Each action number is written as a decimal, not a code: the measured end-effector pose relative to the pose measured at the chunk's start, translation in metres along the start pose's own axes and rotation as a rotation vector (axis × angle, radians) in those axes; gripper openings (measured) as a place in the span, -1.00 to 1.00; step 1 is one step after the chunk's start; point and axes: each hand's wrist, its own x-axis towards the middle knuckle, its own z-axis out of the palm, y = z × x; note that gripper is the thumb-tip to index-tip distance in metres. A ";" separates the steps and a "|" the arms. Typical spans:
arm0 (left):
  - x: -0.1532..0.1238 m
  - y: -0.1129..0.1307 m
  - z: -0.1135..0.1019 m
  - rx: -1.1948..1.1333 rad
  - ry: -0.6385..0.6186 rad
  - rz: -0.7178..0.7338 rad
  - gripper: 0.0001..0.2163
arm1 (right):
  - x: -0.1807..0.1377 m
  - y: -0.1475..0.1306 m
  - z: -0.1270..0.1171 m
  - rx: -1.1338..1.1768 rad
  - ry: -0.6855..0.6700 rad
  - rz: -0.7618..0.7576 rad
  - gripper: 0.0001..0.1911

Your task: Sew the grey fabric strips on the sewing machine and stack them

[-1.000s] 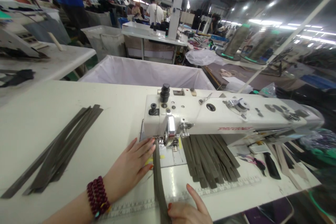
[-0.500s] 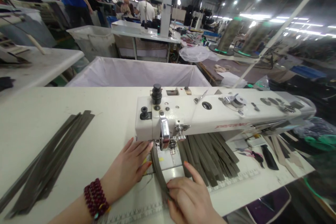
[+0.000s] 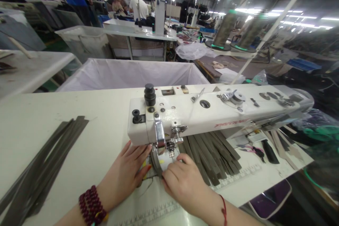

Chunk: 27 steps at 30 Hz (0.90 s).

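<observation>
A dark olive fabric strip (image 3: 156,162) curves out from under the presser area of a white sewing machine (image 3: 190,113). My left hand (image 3: 127,167) lies flat on the table with its fingers stretched out, fingertips beside the needle area and the strip's left edge. Curled around the strip's near end, my right hand (image 3: 185,183) is closed, its index finger bent close to the needle; the fingertips are partly hidden. Behind it, under the machine arm, lies a pile of similar strips (image 3: 209,155). Another bundle of strips (image 3: 50,162) rests on the left of the table.
A printed ruler scale (image 3: 156,215) runs along the near table edge. Thread snips (image 3: 255,152) and a black-handled tool (image 3: 270,152) lie at the right. Behind the table stands a cloth-lined bin (image 3: 132,72). Thread cones (image 3: 225,30) rise at the back right. People stand farther off.
My right hand has moved forward and slightly left, bringing the strip's near end closer to the needle. The left hand stays flat beside it. The whole view has shifted slightly.
</observation>
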 end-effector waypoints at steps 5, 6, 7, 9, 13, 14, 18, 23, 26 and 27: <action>-0.001 -0.002 0.000 -0.002 0.000 0.017 -0.58 | 0.013 0.005 0.007 -0.059 -0.021 -0.051 -0.80; -0.001 -0.002 0.000 0.002 0.004 0.020 -0.57 | 0.016 0.006 0.008 -0.072 -0.020 -0.052 -0.80; 0.000 -0.001 -0.001 0.007 0.008 0.022 -0.58 | 0.018 0.007 0.009 -0.085 -0.020 -0.056 -0.81; 0.000 -0.001 -0.001 0.013 0.009 0.026 -0.59 | 0.023 0.008 0.011 -0.115 -0.027 -0.067 -0.81; 0.001 -0.001 -0.001 0.016 -0.003 0.038 -0.60 | 0.033 0.012 0.016 -0.175 -0.055 -0.101 -0.82; 0.001 -0.002 -0.001 0.019 -0.007 0.039 -0.60 | 0.036 0.012 0.017 -0.198 -0.058 -0.105 -0.83; 0.002 -0.002 -0.003 0.023 -0.046 0.036 -0.59 | 0.045 0.011 0.019 -0.300 -0.056 -0.106 -0.84; 0.004 0.003 -0.006 0.028 -0.082 0.014 -0.60 | 0.054 0.007 0.018 -0.344 -0.038 -0.117 -0.80; 0.002 0.004 -0.007 0.007 -0.078 -0.005 -0.61 | 0.053 0.007 0.021 -0.345 -0.043 -0.097 -0.80; 0.003 0.003 -0.008 -0.015 -0.068 -0.007 -0.63 | 0.051 0.007 0.021 -0.337 -0.047 -0.089 -0.81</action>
